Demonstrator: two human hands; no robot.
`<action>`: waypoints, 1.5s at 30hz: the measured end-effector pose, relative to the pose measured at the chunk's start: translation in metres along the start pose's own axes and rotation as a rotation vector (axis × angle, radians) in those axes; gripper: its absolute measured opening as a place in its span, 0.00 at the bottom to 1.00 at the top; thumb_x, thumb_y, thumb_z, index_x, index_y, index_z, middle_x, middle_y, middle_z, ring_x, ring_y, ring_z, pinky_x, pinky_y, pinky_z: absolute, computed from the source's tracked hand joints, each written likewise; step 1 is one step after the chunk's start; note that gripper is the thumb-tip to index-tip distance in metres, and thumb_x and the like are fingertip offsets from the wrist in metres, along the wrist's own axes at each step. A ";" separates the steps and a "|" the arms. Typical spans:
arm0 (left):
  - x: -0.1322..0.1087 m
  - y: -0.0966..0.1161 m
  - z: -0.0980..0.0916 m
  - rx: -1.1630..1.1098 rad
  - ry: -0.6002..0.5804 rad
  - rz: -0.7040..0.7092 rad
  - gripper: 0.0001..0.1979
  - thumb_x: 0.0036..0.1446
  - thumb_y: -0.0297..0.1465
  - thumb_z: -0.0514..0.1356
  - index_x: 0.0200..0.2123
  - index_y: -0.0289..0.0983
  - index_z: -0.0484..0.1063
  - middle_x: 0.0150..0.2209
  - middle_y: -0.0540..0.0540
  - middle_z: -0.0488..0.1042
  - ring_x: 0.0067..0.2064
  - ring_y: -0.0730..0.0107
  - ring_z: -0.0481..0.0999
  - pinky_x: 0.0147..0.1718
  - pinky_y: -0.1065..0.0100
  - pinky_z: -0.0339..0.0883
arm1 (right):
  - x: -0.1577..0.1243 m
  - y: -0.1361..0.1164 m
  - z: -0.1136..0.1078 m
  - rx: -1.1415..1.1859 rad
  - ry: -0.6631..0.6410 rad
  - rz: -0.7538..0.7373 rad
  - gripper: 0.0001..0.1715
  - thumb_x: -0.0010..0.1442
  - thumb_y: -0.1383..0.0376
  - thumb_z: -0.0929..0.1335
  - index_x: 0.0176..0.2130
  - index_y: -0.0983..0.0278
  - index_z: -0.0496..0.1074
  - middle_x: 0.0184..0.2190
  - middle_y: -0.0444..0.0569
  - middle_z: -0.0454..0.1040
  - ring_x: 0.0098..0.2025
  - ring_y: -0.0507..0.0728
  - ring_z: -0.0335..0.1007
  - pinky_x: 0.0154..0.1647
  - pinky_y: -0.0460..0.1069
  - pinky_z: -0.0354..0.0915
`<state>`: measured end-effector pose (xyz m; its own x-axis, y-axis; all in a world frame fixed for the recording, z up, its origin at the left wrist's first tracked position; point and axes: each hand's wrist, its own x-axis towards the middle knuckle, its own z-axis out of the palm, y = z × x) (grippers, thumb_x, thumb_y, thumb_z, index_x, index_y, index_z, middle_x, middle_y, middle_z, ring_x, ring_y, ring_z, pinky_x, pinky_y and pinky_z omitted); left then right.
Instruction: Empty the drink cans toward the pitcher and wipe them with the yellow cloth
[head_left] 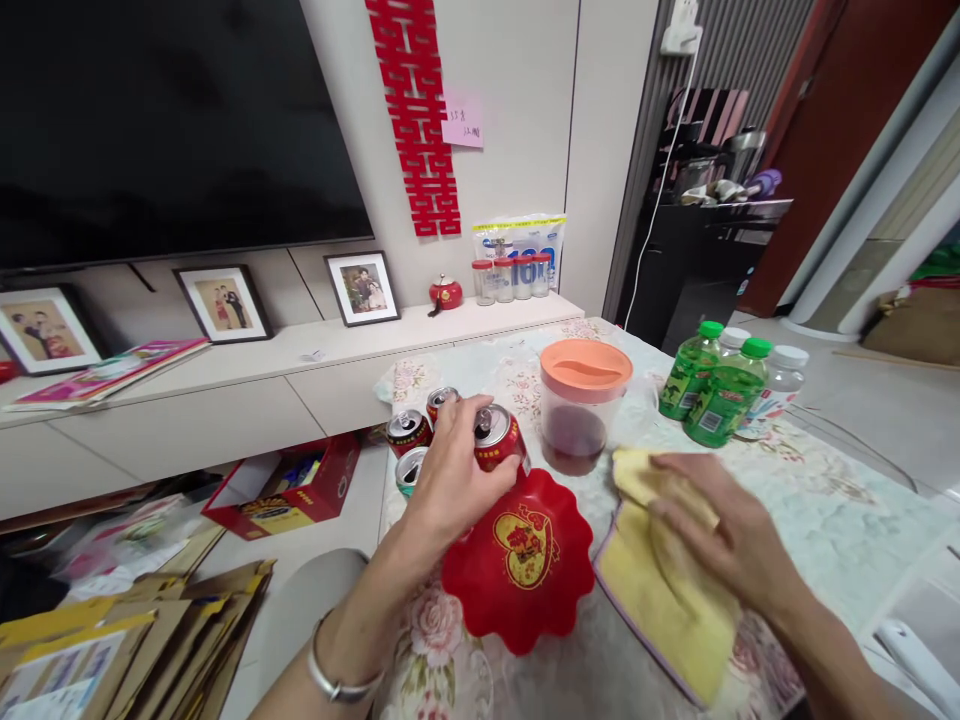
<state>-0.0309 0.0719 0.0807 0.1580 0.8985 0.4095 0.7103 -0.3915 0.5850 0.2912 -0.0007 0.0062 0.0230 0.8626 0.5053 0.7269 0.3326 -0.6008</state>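
My left hand (450,470) is wrapped round a red drink can (499,437) held just above the far rim of a red scalloped plastic dish (525,565) with a gold emblem. Three more cans (409,430) stand close behind and left of it. My right hand (724,530) lies flat, fingers stretched out, pressing on a yellow cloth (660,590) spread on the floral tablecloth (825,500) right of the dish.
A clear pitcher with an orange lid (583,400) holding dark liquid stands behind the dish. Green bottles (716,395) and clear bottles sit at the table's far right. A TV cabinet with framed photos (361,288), jars and a red teapot lies beyond; cardboard and a red box (289,490) on the floor left.
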 end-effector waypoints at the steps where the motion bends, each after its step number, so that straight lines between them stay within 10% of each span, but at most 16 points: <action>1: -0.005 -0.003 0.000 -0.030 -0.001 -0.013 0.32 0.53 0.32 0.68 0.61 0.43 0.67 0.58 0.41 0.72 0.65 0.48 0.75 0.66 0.48 0.69 | -0.008 -0.020 0.007 0.039 -0.116 -0.170 0.21 0.69 0.55 0.70 0.60 0.53 0.76 0.57 0.53 0.81 0.60 0.66 0.77 0.62 0.61 0.71; 4: -0.013 -0.008 -0.001 -0.091 0.000 -0.035 0.34 0.53 0.32 0.66 0.64 0.42 0.65 0.62 0.40 0.73 0.68 0.48 0.74 0.68 0.49 0.69 | -0.029 -0.071 0.037 -0.024 -0.553 -0.379 0.26 0.63 0.56 0.78 0.58 0.53 0.76 0.56 0.49 0.81 0.57 0.66 0.77 0.59 0.61 0.71; 8: -0.017 -0.012 0.001 -0.137 -0.023 -0.067 0.36 0.54 0.35 0.65 0.66 0.39 0.62 0.65 0.37 0.73 0.70 0.47 0.74 0.69 0.49 0.69 | -0.041 -0.088 0.071 -0.161 -0.592 -0.373 0.10 0.69 0.69 0.69 0.49 0.57 0.76 0.49 0.50 0.82 0.50 0.65 0.77 0.58 0.66 0.68; 20: -0.019 -0.037 0.021 -0.327 -0.329 -0.063 0.35 0.53 0.32 0.63 0.65 0.38 0.64 0.67 0.34 0.72 0.69 0.46 0.74 0.68 0.49 0.70 | -0.032 -0.067 0.045 -0.024 -0.141 -0.265 0.16 0.73 0.63 0.70 0.58 0.51 0.77 0.55 0.47 0.83 0.56 0.58 0.82 0.53 0.50 0.79; 24: -0.024 -0.039 0.027 -0.390 -0.398 -0.037 0.30 0.52 0.28 0.63 0.60 0.40 0.68 0.60 0.38 0.74 0.65 0.48 0.75 0.67 0.48 0.69 | -0.012 -0.042 0.016 0.011 0.130 0.038 0.12 0.70 0.55 0.73 0.51 0.52 0.83 0.50 0.47 0.85 0.50 0.61 0.84 0.51 0.52 0.80; 28: -0.025 -0.039 0.031 -0.417 -0.424 -0.017 0.27 0.52 0.26 0.63 0.57 0.41 0.69 0.58 0.39 0.73 0.62 0.49 0.75 0.65 0.48 0.69 | 0.027 -0.020 0.003 0.315 0.458 0.460 0.32 0.53 0.44 0.83 0.52 0.55 0.84 0.55 0.54 0.84 0.56 0.70 0.80 0.63 0.67 0.73; 32: -0.027 -0.040 0.040 -0.478 -0.407 -0.026 0.32 0.52 0.26 0.63 0.61 0.43 0.67 0.60 0.39 0.74 0.64 0.48 0.75 0.66 0.48 0.69 | 0.062 -0.007 0.009 0.495 0.392 0.490 0.40 0.46 0.39 0.84 0.51 0.56 0.84 0.55 0.55 0.84 0.59 0.71 0.78 0.69 0.69 0.66; 38: -0.031 -0.045 0.057 -0.563 -0.376 -0.069 0.38 0.49 0.25 0.66 0.64 0.44 0.63 0.62 0.39 0.75 0.67 0.47 0.75 0.68 0.48 0.68 | 0.089 0.000 0.029 0.699 0.309 0.461 0.36 0.43 0.34 0.83 0.35 0.58 0.84 0.33 0.50 0.84 0.38 0.60 0.80 0.45 0.56 0.76; 45: -0.028 -0.040 0.054 -0.603 -0.444 -0.126 0.34 0.45 0.24 0.67 0.57 0.42 0.63 0.57 0.39 0.77 0.60 0.47 0.78 0.62 0.50 0.70 | 0.108 -0.003 0.048 0.872 0.311 0.361 0.42 0.47 0.38 0.83 0.22 0.61 0.59 0.18 0.34 0.58 0.20 0.46 0.52 0.23 0.44 0.59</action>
<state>-0.0263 0.0732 0.0083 0.4524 0.8892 0.0682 0.2634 -0.2063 0.9424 0.2591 0.1101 0.0331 0.4134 0.8705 0.2672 -0.1157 0.3413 -0.9328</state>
